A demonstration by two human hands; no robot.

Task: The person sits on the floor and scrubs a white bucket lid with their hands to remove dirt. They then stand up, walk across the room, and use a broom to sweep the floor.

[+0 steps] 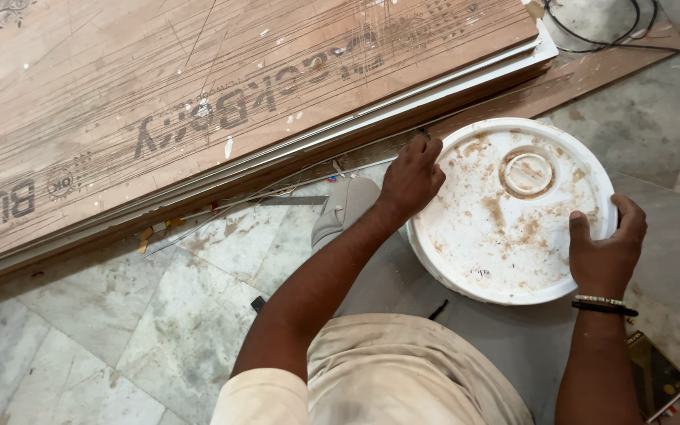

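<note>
A: Hand pose?
B: Left hand (411, 177) and right hand (607, 252) both clasp the rim of the white bucket lid (513, 212), fingers curled over opposite edges; bucket stands on the marble floor (190, 315).
A: Clearance?
B: Plywood sheets (198, 102) lie just beside its far edge; open floor to the left.

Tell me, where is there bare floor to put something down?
The widest bare patch is the marble floor at lower left, between the stacked boards and the left arm. Crowded: the white bucket lid gripped by the left hand and right hand, and the scrap-littered strip along the boards' edge.
</note>
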